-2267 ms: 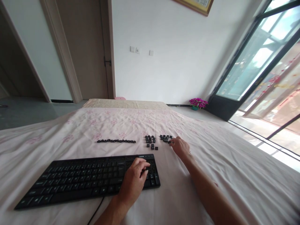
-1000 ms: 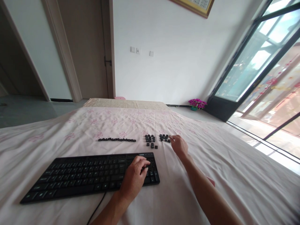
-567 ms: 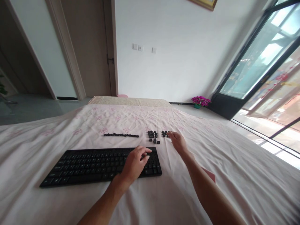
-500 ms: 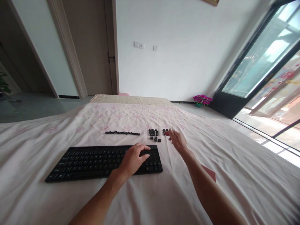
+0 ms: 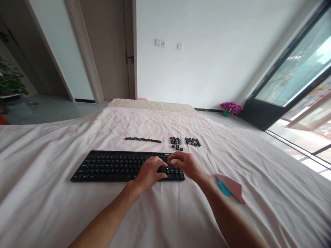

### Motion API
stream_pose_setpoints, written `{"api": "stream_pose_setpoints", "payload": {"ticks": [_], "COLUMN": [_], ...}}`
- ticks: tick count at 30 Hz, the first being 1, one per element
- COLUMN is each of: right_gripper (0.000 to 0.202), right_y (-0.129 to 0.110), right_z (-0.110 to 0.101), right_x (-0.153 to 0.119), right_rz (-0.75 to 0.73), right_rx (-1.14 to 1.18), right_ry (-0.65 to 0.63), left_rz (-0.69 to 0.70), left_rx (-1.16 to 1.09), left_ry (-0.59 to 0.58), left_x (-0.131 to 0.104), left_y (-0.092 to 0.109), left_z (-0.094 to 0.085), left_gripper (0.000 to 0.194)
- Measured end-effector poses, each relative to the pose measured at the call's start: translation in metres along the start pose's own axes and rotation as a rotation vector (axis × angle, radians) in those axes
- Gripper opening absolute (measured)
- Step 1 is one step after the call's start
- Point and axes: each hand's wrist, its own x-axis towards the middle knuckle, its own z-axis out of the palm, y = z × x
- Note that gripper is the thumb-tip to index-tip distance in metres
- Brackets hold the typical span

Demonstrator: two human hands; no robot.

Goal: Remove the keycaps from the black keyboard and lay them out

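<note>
Keyboard (image 5: 113, 165) lies flat on the sheet (image 5: 160, 213), and we are busy at its right end, over the number pad (image 5: 178, 174). Our left hand (image 5: 149, 171) rests there, fingers spread, gripping nothing we can see. Our right hand (image 5: 188, 166) is closed on a wire tool (image 5: 184, 150), fingertips bent down to the keys; whether they also pinch a key, we cannot tell. We judge the step in hand to be work on single keys; the next move seems to call for a steady left hand and a small, exact right-hand motion. Beyond the keyboard lie a row of caps (image 5: 142, 139) and two clusters, left cluster (image 5: 175, 141) and right cluster (image 5: 192, 141). Right of the keyboard lies a pink cloth (image 5: 232, 187).
</note>
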Motion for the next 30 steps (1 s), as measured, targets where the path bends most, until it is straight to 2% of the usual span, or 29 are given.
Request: {"api": "stream_pose_setpoints", "payload": {"ticks": [4, 10, 15, 21, 25, 30], "right_gripper": [0.020, 0.028, 0.041, 0.050, 0.051, 0.050], "right_y": [0.000, 0.008, 0.022, 0.030, 0.029, 0.030], "right_z": [0.004, 0.011, 0.024, 0.039, 0.041, 0.042], "right_x": [-0.003, -0.003, -0.008, -0.010, -0.017, -0.021], "right_rz": [-0.050, -0.126, -0.236, -0.209, -0.144, -0.052], "right_rx": [0.001, -0.083, -0.037, 0.029, 0.067, 0.148], "right_ry": [-0.057, -0.071, -0.027, 0.127, 0.276, 0.429], "left_rz": [-0.001, 0.011, -0.008, -0.046, -0.083, -0.105], "left_rx": [0.048, 0.094, 0.115, 0.142, 0.093, 0.082], "left_ry": [0.039, 0.017, -0.012, 0.025, 0.071, 0.085], "left_x": [-0.002, -0.002, 0.002, 0.006, 0.006, 0.004], "left_y": [-0.002, -0.001, 0.002, 0.010, 0.014, 0.014], "left_z": [0.008, 0.006, 0.005, 0.011, 0.015, 0.016], "left_gripper": [0.034, 0.027, 0.014, 0.017, 0.012, 0.017]}}
